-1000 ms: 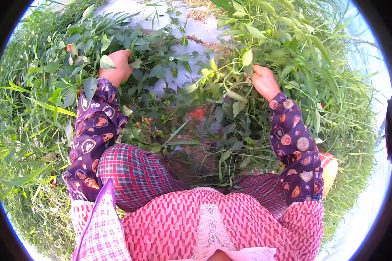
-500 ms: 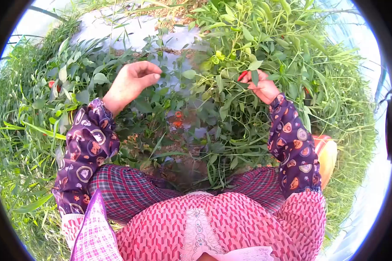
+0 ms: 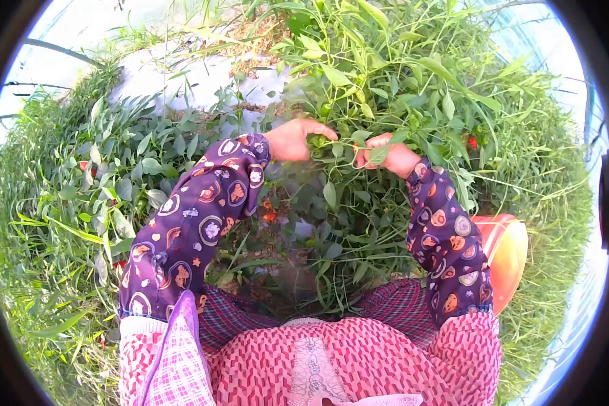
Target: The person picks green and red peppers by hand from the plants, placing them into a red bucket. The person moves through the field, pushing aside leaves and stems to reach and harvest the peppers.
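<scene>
My left hand (image 3: 296, 139) reaches into the near side of a leafy pepper plant (image 3: 358, 74), its fingers stretched forward and apart from the thumb around some green leaves. Opposite it, my right hand (image 3: 394, 158) is closed among the stems. A sliver of a red chili pepper (image 3: 356, 146) shows at its fingertips; a leaf and the fingers hide most of it. Farther right on the plants hangs another red pepper (image 3: 472, 142).
An orange and yellow rounded container (image 3: 506, 254) stands beside my right knee. Red fruit (image 3: 269, 211) shows low between the plant rows, and more red (image 3: 84, 166) at the left. White sheeting (image 3: 162, 78) covers ground at the back.
My left hand has moved right and slightly down into the plant. My right hand, with the red chili pepper, has shifted left and down, bringing the hands closer together.
</scene>
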{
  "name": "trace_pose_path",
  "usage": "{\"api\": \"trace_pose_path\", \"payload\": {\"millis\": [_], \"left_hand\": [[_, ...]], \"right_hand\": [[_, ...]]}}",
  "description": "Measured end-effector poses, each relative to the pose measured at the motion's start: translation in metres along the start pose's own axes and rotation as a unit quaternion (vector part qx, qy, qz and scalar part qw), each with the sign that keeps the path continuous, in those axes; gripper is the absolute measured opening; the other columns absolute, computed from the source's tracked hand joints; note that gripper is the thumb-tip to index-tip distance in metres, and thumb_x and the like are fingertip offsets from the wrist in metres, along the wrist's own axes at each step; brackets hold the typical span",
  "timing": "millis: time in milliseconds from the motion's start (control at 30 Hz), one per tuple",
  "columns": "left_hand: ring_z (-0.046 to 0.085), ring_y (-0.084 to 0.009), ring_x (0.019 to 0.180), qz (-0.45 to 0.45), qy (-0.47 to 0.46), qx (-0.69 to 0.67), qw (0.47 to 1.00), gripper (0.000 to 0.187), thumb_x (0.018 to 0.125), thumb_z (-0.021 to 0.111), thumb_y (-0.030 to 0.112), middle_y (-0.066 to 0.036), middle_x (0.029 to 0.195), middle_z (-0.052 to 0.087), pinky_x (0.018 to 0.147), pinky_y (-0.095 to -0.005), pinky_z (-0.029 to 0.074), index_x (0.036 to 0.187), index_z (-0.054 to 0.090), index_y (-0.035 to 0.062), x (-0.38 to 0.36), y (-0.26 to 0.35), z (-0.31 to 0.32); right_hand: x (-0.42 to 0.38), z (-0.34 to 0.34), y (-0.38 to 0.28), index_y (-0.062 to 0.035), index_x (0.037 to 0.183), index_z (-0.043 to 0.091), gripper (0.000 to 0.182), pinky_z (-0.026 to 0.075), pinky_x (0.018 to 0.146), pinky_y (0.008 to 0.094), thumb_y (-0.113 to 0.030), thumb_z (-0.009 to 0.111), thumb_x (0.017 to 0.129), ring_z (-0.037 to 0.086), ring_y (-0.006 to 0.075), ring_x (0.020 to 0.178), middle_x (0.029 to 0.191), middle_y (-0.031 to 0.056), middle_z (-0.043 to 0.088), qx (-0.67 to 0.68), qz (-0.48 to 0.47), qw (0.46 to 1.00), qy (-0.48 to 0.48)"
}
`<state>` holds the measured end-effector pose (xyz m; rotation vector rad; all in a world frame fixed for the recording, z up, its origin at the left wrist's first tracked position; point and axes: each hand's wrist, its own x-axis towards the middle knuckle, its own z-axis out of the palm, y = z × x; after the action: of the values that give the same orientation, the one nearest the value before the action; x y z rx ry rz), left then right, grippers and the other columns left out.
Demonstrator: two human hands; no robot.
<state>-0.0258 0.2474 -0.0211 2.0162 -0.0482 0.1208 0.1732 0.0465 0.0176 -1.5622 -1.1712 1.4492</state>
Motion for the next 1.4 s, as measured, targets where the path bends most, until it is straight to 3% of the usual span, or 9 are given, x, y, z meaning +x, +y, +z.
{"api": "trace_pose_path", "payload": {"millis": [167,333,433,500,700,767,900,1167,1400], "left_hand": [[0.059,-0.0282,0.096,-0.075,-0.111,0.136,0.982,0.035,0.066,0.066,0.010,-0.012,0.100,0.062,0.083,-0.0381,0.046,0.100,0.060,0.0047,-0.004,0.031,-0.005],[0.058,-0.0327,0.090,0.049,-0.069,0.103,0.991,0.024,0.066,0.070,0.016,-0.014,0.094,0.060,0.076,-0.0396,0.045,0.083,0.058,0.0039,0.000,0.041,-0.007],[0.056,-0.0340,0.092,-0.185,-0.130,-0.028,0.974,0.025,0.064,0.074,0.018,-0.014,0.097,0.059,0.080,-0.0400,0.045,0.076,0.058,0.0039,-0.004,0.051,-0.004],[0.053,-0.0334,0.101,0.082,0.005,0.122,0.989,0.027,0.064,0.077,0.021,-0.015,0.107,0.057,0.086,-0.0416,0.043,0.075,0.059,0.0049,-0.008,0.054,0.004],[0.052,-0.0301,0.109,0.111,-0.010,0.161,0.981,0.036,0.074,0.078,0.037,-0.012,0.113,0.057,0.093,-0.0389,0.041,0.082,0.060,0.0072,-0.016,0.067,0.001],[0.056,-0.0225,0.104,-0.182,-0.136,-0.250,0.941,0.034,0.087,0.066,0.041,-0.007,0.109,0.061,0.090,-0.0343,0.045,0.094,0.058,0.0084,-0.021,0.063,-0.007],[0.059,-0.0143,0.097,-0.207,-0.058,-0.496,0.842,0.042,0.094,0.053,0.046,-0.002,0.100,0.062,0.080,-0.0312,0.050,0.112,0.054,0.0076,-0.030,0.048,-0.009],[0.058,-0.0143,0.084,-0.187,0.010,-0.055,0.981,0.044,0.089,0.062,0.045,-0.005,0.092,0.056,0.065,-0.0294,0.051,0.091,0.066,0.0017,-0.021,0.051,0.000],[0.058,-0.0329,0.086,-0.033,0.060,0.277,0.958,0.041,0.080,0.068,0.043,-0.014,0.091,0.057,0.076,-0.0418,0.047,0.098,0.065,0.0059,-0.019,0.076,0.001]], "right_hand": [[0.004,0.003,0.000,-0.0047,0.069,0.052,0.017,0.046,0.067,0.0285,0.002,0.067,0.073,0.057,0.0160,0.076,0.079,0.0058,0.061,0.082,0.025,0.996,0.028],[0.005,-0.004,0.000,-0.0045,0.101,0.058,0.033,0.044,0.084,0.0317,0.005,0.067,0.071,0.058,0.0166,0.090,0.093,0.0047,0.062,0.075,0.054,0.996,-0.008],[0.003,0.002,-0.020,-0.0049,0.112,0.054,0.043,0.043,0.085,0.0296,-0.003,0.073,0.073,0.056,0.0147,0.095,0.101,0.0034,0.060,0.180,0.031,0.982,-0.047],[0.006,-0.003,-0.012,-0.0056,0.118,0.052,0.049,0.042,0.088,0.0282,-0.016,0.076,0.076,0.054,0.0125,0.100,0.108,0.0020,0.058,0.148,0.036,0.985,-0.076],[0.005,-0.003,-0.008,-0.0075,0.109,0.060,0.038,0.040,0.089,0.0298,-0.032,0.072,0.082,0.053,0.0113,0.100,0.100,-0.0009,0.060,0.197,0.003,0.979,-0.044],[0.003,-0.002,-0.004,-0.0090,0.107,0.062,0.034,0.040,0.088,0.0313,-0.032,0.070,0.084,0.054,0.0128,0.095,0.096,-0.0016,0.059,0.250,0.034,0.968,-0.015],[0.016,0.001,0.005,-0.0142,0.087,0.056,0.024,0.039,0.081,0.0294,-0.037,0.065,0.088,0.050,0.0122,0.079,0.082,-0.0042,0.052,0.290,0.013,0.957,0.022],[0.019,0.010,-0.018,-0.0062,0.107,0.062,0.034,0.048,0.074,0.0314,-0.037,0.060,0.092,0.058,0.0120,0.081,0.093,0.0023,0.062,0.219,-0.010,0.975,0.021],[0.031,0.028,-0.042,-0.0009,0.106,0.064,0.028,0.051,0.068,0.0266,-0.024,0.062,0.090,0.060,0.0117,0.078,0.091,0.0044,0.064,0.088,0.039,0.995,0.026]]}}
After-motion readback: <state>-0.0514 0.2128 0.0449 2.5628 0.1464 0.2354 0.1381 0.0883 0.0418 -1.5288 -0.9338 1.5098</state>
